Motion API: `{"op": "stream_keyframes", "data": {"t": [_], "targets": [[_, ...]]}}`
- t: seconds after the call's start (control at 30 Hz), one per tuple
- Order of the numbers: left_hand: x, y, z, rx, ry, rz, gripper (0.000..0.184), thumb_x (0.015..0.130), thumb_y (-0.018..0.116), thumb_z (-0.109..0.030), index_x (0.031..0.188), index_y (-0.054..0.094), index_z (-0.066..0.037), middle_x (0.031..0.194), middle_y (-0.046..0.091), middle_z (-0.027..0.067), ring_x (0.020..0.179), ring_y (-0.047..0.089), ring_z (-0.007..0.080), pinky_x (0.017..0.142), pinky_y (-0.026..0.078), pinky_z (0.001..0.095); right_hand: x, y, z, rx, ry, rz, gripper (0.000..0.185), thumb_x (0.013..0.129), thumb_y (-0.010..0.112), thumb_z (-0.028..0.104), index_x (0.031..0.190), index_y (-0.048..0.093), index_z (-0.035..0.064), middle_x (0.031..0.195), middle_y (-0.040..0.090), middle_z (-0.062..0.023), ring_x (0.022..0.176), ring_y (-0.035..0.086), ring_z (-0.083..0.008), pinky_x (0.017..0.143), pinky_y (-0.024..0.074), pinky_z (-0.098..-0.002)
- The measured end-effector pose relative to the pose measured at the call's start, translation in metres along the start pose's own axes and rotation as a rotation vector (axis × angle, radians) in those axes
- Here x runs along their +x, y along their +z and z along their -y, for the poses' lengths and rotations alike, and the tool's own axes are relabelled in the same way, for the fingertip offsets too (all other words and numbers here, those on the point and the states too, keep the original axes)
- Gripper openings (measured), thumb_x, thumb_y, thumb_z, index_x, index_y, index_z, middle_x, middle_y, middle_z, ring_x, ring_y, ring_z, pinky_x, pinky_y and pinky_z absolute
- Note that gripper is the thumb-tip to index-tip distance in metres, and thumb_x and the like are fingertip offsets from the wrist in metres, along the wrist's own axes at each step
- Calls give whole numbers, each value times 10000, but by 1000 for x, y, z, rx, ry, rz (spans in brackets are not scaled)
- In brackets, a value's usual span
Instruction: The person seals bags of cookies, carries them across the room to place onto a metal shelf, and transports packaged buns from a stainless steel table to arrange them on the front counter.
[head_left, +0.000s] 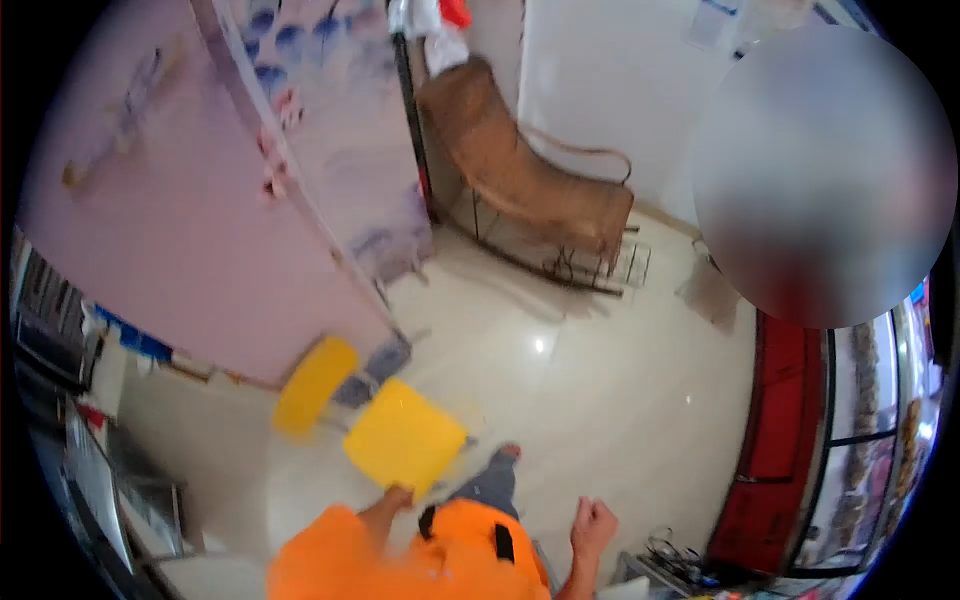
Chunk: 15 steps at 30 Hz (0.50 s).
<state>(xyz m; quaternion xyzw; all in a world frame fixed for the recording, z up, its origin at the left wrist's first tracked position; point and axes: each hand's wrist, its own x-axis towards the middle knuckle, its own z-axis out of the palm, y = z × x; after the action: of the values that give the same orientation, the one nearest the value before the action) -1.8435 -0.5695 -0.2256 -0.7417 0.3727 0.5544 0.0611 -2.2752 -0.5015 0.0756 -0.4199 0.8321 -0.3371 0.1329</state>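
Observation:
My left hand is at the front edge of a yellow chair seat, small and blurred; its fingers cannot be made out clearly. The chair's yellow backrest stands to the left of the seat, near the foot of a pink wall panel. On the right, my right hand is raised over the floor with its fingers curled in, and nothing shows in it. Orange clothing and one grey trouser leg show below, between the hands.
A brown rocking chair stands ahead by the white wall. Pink painted panels run along the left. Red cabinet doors and glass shelves line the right. Cables lie at the lower right. A blurred circle covers the upper right.

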Motion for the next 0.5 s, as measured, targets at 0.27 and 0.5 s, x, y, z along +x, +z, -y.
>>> {"op": "stream_keyframes", "data": {"t": [0.27,0.5], "targets": [[-75,5,-28,-184,-41,-92,406,928,515,-339,840,699,11,747,732,118,529,676,216,503,521,377,17,-4,49,192,-125,293,474,907,695,154,577,385,14,499,300,-57,508,267,-124,459,248,-338],[-175,67,166,-815,-302,-342,313,930,578,-275,950,663,26,817,741,134,610,698,210,472,503,376,-89,31,91,530,-280,1416,230,952,642,102,754,579,2,719,600,-18,657,543,-107,593,448,-263]]}}
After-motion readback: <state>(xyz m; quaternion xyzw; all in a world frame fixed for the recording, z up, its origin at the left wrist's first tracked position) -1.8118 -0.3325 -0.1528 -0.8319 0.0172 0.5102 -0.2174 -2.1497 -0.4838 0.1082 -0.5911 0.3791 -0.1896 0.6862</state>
